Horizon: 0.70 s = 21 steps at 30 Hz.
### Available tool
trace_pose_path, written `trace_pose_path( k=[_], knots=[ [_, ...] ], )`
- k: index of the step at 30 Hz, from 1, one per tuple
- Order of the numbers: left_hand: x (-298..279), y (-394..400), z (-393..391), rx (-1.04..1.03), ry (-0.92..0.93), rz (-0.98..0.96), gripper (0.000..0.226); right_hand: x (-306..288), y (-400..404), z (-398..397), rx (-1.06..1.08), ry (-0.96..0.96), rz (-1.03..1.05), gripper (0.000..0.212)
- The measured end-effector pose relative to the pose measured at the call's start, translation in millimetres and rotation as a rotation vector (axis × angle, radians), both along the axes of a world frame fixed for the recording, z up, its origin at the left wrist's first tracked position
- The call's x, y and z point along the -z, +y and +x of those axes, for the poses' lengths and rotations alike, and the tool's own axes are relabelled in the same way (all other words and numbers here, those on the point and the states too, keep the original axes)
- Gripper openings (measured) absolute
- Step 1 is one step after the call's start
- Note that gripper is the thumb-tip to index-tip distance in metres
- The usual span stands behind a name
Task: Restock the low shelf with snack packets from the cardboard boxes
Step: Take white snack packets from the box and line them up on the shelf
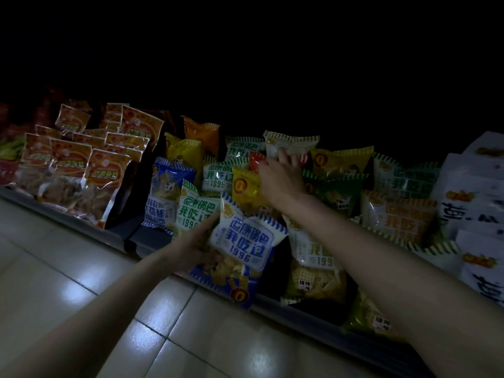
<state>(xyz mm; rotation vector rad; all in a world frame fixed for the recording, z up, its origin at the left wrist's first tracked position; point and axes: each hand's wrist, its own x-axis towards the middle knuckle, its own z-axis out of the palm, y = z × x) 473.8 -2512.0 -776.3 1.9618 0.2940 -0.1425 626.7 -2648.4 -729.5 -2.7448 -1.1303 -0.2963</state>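
Head view, dim light. The left hand holds a blue-and-white snack packet by its left edge, fingers wrapped behind it, grip closed on the bag. That packet stands tilted at the front edge of the low shelf, its bottom hanging just over the rim above the tiled floor. The right hand reaches deeper into the shelf with the palm down on the pile; its fingertips touch the lower edge of a white packet with a green striped top standing at the back. Fingers look fairly straight, grip not closed around anything that can be made out. Just left of that hand lies a yellow packet and a small red packet, both touching or nearly touching it. Green-and-white packets fill the shelf around both hands. Further left, a cluster of orange-red clear-window packets leans upright on the shelf. At the far right sits a stack of white packets. No cardboard boxes can be made out. The upper part of the view is black.
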Motion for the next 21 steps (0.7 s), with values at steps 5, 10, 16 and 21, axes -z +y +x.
trace_pose_path(
  k=[5, 10, 16, 21],
  knots=[
    [12, -16, 9, -0.181, -0.055, -0.025, 0.071, -15, 1, 3, -0.065, -0.134, -0.079, 0.053],
    [32, -30, -3, -0.251, 0.027, 0.076, 0.043, -7, -3, 1, -0.134, 0.094, -0.065, 0.059],
    [8, -9, -19, -0.314, -0.018, -0.068, 0.013, -7, -13, 0, -0.136, 0.222, 0.106, 0.029],
    [-15, 18, -43, -0.476, -0.125, -0.123, 0.016, -50, -3, -45, -0.424, 0.578, 0.257, 0.042]
  ],
)
